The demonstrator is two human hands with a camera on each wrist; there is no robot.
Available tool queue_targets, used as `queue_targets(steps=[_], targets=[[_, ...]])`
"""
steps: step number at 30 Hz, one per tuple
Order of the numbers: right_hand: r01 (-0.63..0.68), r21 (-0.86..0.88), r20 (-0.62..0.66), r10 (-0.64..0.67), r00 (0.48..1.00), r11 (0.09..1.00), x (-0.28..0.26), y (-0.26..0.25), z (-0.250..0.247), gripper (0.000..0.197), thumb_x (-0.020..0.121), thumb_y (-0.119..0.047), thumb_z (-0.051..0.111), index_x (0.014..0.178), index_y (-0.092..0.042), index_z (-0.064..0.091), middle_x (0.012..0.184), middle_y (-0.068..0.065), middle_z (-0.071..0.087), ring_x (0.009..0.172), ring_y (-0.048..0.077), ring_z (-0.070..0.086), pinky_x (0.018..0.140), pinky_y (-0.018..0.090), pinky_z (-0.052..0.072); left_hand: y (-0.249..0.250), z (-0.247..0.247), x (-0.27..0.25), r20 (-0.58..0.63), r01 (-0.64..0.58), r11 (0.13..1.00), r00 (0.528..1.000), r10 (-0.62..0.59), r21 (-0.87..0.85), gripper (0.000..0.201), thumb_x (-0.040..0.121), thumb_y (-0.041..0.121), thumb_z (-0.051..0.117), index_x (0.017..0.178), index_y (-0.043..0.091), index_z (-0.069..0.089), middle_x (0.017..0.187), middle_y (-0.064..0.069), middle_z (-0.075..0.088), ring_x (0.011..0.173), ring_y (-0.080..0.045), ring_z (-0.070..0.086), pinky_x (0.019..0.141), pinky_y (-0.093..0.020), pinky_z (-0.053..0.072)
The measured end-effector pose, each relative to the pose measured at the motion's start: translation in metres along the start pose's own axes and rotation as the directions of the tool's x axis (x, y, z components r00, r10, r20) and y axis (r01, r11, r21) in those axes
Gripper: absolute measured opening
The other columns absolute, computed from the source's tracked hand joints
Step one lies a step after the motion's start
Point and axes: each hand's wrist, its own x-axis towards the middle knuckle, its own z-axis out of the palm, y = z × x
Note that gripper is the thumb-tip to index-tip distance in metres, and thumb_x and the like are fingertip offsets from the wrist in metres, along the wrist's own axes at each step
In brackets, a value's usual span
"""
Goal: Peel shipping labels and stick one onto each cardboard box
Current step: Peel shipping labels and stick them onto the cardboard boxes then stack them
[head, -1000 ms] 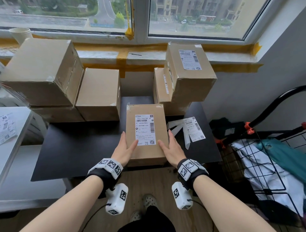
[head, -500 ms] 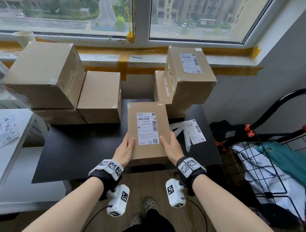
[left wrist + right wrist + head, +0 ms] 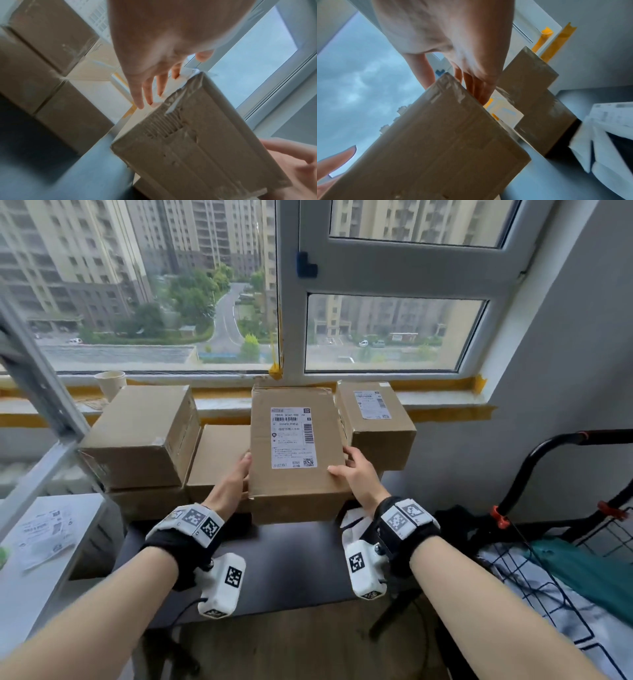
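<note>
A flat cardboard box [image 3: 294, 487] with a white shipping label [image 3: 294, 438] on its top face hangs in the air above the black table [image 3: 291, 559]. My left hand [image 3: 233, 481] holds its left side, fingers [image 3: 147, 86] laid along the side face and thumb at the top edge. My right hand [image 3: 356, 477] grips the right side, thumb on top. The box's underside [image 3: 197, 148] [image 3: 445, 142] fills both wrist views. Behind to the right stands another labelled box [image 3: 375, 419]. To the left are unlabelled boxes [image 3: 144, 436] [image 3: 219, 460].
Loose label sheets [image 3: 352, 529] lie on the table under my right wrist, and more sheets [image 3: 44, 532] rest on a white surface at the left. A paper cup [image 3: 110, 383] sits on the windowsill. A black wire cart [image 3: 548, 577] with cloth stands at the right.
Both hands have lifted the labelled box off the table and carried it up and toward the stacked boxes at the back. The head view has tilted up toward the window.
</note>
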Motion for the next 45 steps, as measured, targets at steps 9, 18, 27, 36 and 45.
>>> queue_targets(steps=[9, 18, 27, 36, 45], targets=[[0.098, 0.096, -0.077, -0.091, 0.993, 0.991, 0.033, -0.087, -0.048, 0.039, 0.089, -0.003, 0.051, 0.127, -0.006, 0.046, 0.103, 0.003, 0.063, 0.089, 0.012, 0.06, 0.069, 0.023, 0.049, 0.1, 0.015, 0.045, -0.002, -0.057, 0.986, 0.998, 0.057, -0.159, 0.027, 0.099, 0.023, 0.025, 0.1, 0.015, 0.05, 0.088, -0.007, 0.06, 0.075, -0.018, 0.055, 0.067, -0.026, 0.046], [0.104, 0.128, -0.055, -0.098, 0.994, 0.986, 0.101, -0.112, -0.13, 0.037, 0.09, -0.019, 0.049, 0.125, -0.02, 0.058, 0.109, 0.005, 0.068, 0.091, 0.017, 0.062, 0.07, 0.026, 0.047, 0.136, 0.096, 0.128, 0.068, -0.01, 0.983, 0.997, 0.023, -0.186, 0.032, 0.093, 0.008, 0.038, 0.125, 0.014, 0.038, 0.09, -0.005, 0.05, 0.071, -0.015, 0.048, 0.063, -0.027, 0.04], [-0.011, 0.117, -0.11, 0.024, 0.994, 0.993, 0.167, -0.083, -0.186, 0.034, 0.09, -0.021, 0.051, 0.124, -0.019, 0.056, 0.098, 0.002, 0.065, 0.085, 0.014, 0.058, 0.069, 0.028, 0.043, 0.122, 0.152, 0.191, 0.108, 0.041, 0.988, 0.994, -0.025, -0.15, 0.046, 0.095, 0.015, 0.039, 0.14, 0.019, 0.032, 0.098, 0.002, 0.055, 0.083, -0.015, 0.055, 0.07, -0.024, 0.043], [-0.045, 0.135, -0.132, 0.063, 0.989, 0.99, 0.191, -0.068, -0.201, 0.039, 0.09, -0.016, 0.053, 0.128, -0.012, 0.051, 0.1, 0.006, 0.063, 0.081, 0.016, 0.058, 0.061, 0.027, 0.044, 0.118, 0.167, 0.202, 0.129, 0.021, 0.986, 0.992, 0.001, -0.164, 0.07, 0.078, 0.02, 0.05, 0.145, 0.025, 0.029, 0.132, -0.008, 0.051, 0.102, -0.021, 0.055, 0.082, -0.028, 0.045], [0.071, -0.218, -0.191, -0.113, 0.975, 0.973, 0.193, -0.076, -0.197, 0.037, 0.092, -0.019, 0.055, 0.128, -0.009, 0.053, 0.128, 0.006, 0.059, 0.11, 0.019, 0.056, 0.09, 0.027, 0.042, 0.118, 0.166, 0.198, 0.018, -0.026, 0.999, 1.0, 0.026, 0.036, 0.05, 0.097, 0.036, 0.038, 0.144, 0.02, 0.031, 0.14, -0.003, 0.047, 0.126, -0.024, 0.044, 0.107, -0.042, 0.033]])
